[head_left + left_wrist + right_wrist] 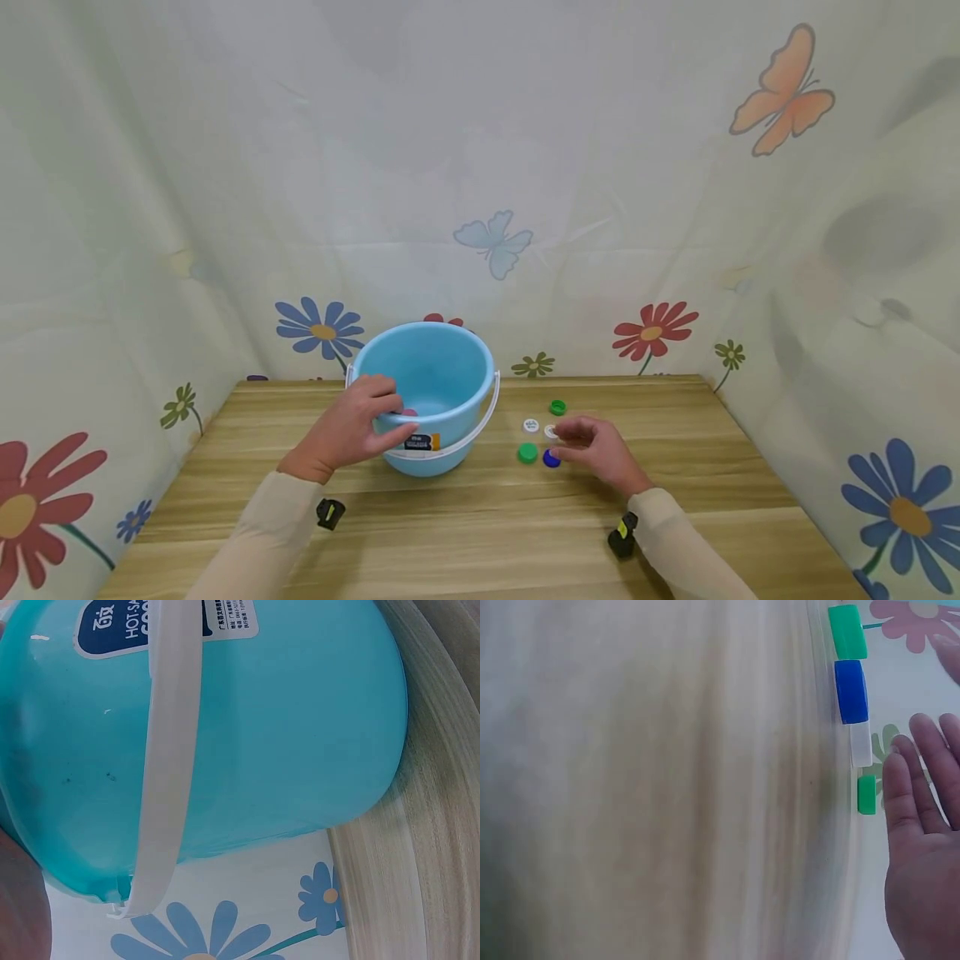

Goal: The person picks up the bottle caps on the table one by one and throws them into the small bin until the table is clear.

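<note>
My left hand (348,429) grips the near left rim of a light blue bucket (435,358), fingers over the inside and thumb along the outside. A small pinkish thing (409,412) shows inside the bucket by those fingers; its kind is unclear. My right hand (602,457) hovers at a group of bottle caps, its fingers loosely bent with nothing seen between them. Nearest it are a blue cap (552,459) and a white cap (551,432), partly hidden by the fingers. Another white cap (531,426), a green cap (527,452) and a farther green cap (558,407) lie around.
The bucket's white handle (169,750) hangs down against its outer wall. All stands on a wood-grain table (480,533), with a flower-printed curtain (600,208) behind and at both sides. Black wrist devices (622,537) sit below the forearms.
</note>
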{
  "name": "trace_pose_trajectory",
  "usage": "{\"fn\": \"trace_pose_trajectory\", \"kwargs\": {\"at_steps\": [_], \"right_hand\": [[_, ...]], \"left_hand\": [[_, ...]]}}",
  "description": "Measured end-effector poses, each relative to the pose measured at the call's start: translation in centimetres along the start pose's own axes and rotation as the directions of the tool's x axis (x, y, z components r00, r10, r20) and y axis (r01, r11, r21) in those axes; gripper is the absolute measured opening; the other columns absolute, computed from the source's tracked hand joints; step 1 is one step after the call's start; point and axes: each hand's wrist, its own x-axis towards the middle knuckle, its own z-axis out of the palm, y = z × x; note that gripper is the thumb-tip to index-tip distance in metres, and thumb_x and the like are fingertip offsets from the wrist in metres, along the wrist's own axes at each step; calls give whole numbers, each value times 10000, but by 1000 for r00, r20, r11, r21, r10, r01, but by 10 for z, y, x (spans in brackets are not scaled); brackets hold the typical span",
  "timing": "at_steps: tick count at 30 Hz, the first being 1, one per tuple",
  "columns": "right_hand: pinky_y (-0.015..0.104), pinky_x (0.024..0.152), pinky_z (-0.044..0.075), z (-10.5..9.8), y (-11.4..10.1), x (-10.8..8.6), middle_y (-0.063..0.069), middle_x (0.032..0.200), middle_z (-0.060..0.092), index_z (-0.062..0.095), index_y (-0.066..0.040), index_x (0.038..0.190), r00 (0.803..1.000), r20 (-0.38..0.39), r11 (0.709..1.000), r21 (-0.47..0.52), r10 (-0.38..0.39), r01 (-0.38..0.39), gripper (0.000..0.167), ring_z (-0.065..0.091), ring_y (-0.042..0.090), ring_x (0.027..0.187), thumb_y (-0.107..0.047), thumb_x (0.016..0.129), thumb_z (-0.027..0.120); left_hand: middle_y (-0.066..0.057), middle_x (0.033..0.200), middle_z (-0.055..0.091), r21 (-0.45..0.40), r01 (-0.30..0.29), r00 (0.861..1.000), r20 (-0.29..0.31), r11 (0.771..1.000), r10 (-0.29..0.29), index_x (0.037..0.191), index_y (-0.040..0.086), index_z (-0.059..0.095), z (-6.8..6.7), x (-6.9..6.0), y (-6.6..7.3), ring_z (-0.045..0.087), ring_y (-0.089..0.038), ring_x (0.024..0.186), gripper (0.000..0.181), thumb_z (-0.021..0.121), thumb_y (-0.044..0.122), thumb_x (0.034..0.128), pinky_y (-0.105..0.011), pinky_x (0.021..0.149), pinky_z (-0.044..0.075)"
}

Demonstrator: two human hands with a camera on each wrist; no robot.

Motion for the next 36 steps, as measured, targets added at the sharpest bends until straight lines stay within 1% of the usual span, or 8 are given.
{"fn": "trace_pose_trajectory", "kwargs": {"at_steps": [3, 7, 16, 20, 23, 28, 36], "right_hand": [[333, 988, 557, -1, -1, -1, 97, 1239, 714, 691, -81, 1218, 1000, 16, 999, -31, 23, -23, 415, 677, 259, 1167, -232, 859, 837], [334, 968, 564, 0, -2, -2, 88, 1231, 715, 690, -80, 1212, 999, 35, 998, -49, 26, -25, 413, 680, 241, 1139, -231, 857, 839], [337, 921, 578, 3, -2, -1, 149, 1202, 718, 686, -15, 1198, 995, 96, 995, -96, -12, 21, 436, 701, 276, 1082, -186, 835, 855], [342, 910, 580, 4, -2, 1, 106, 1157, 728, 700, -45, 1174, 994, 110, 991, -132, -22, 36, 388, 698, 247, 1047, -168, 838, 851], [338, 907, 580, 5, -3, 2, 70, 1134, 730, 709, -69, 1158, 993, 116, 987, -160, -11, 30, 369, 690, 216, 1029, -170, 835, 854], [357, 906, 580, 6, -4, 3, 54, 1117, 730, 711, -67, 1144, 992, 123, 982, -185, -3, 26, 366, 684, 203, 1020, -167, 826, 861], [343, 890, 579, 6, -2, 6, 29, 1097, 727, 714, -93, 1130, 992, 122, 978, -208, 18, 8, 370, 673, 190, 1005, -200, 813, 874]], "left_hand": [[103, 834, 505, 0, 0, 1000, 0, 1000, 0, 806, 252, 673, 0, 0, 0, 491, -97, 876, 206, 841, 370, 798, -393, 791, 502], [103, 839, 509, 3, 3, 1000, 1, 1000, -3, 809, 251, 674, 0, -1, 0, 493, -98, 882, 207, 835, 380, 805, -396, 793, 506], [104, 831, 502, 3, 10, 1000, 3, 1000, -10, 808, 253, 678, 0, -2, 1, 491, -97, 882, 200, 829, 385, 813, -401, 797, 508], [105, 837, 512, 3, 17, 1000, 9, 1000, -17, 816, 251, 687, -1, -2, 2, 496, -98, 888, 194, 833, 379, 809, -402, 802, 516], [105, 840, 521, 3, 21, 1000, 11, 1000, -21, 820, 249, 689, -1, -2, 3, 500, -97, 889, 193, 831, 380, 810, -401, 800, 523], [105, 831, 513, 5, 17, 1000, 8, 1000, -17, 808, 250, 675, -1, -2, 3, 495, -94, 879, 200, 823, 384, 816, -392, 794, 515], [100, 831, 516, -6, 2, 1000, -2, 1000, -2, 812, 240, 679, -1, -1, 3, 497, -96, 876, 204, 818, 390, 824, -389, 788, 514]]}}
